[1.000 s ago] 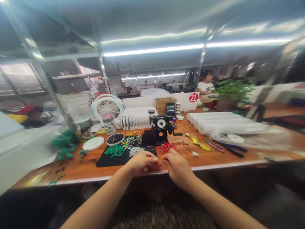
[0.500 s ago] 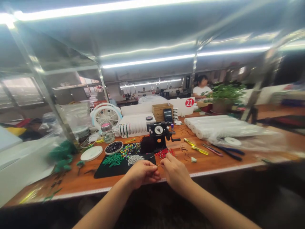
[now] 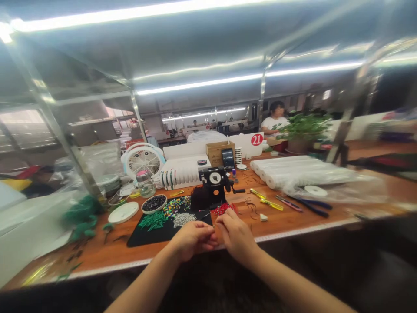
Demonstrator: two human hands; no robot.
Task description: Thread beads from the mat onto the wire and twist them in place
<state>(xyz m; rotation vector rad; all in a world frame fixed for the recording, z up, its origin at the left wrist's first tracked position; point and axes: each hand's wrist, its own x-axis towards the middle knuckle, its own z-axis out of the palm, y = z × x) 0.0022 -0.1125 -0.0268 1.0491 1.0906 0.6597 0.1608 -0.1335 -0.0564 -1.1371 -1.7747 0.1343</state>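
My left hand [image 3: 194, 239] is closed in a pinch at the table's front edge, on something too small to make out. Close on its right, my right hand [image 3: 236, 234] also pinches, its fingertips almost meeting the left ones. Just beyond the hands lie red beads [image 3: 222, 209], and silver beads [image 3: 184, 219] rest on a black mat [image 3: 140, 236]. Green pieces [image 3: 152, 221], mixed coloured beads [image 3: 174, 207] and a white dish of black beads [image 3: 154, 203] are farther left. A black hand-cranked device [image 3: 215, 184] stands behind the red beads.
Yellow-handled tools [image 3: 271, 204], pliers [image 3: 314, 206] and white rolls in plastic [image 3: 293, 170] lie to the right. A white lid [image 3: 123, 212] and a fan [image 3: 145, 162] are at the left. Across the table, a person [image 3: 275, 120] sits behind a plant [image 3: 304, 128].
The whole view has shifted slightly. Both hands stay close together in a pinch, with only a small change in the right fingers.
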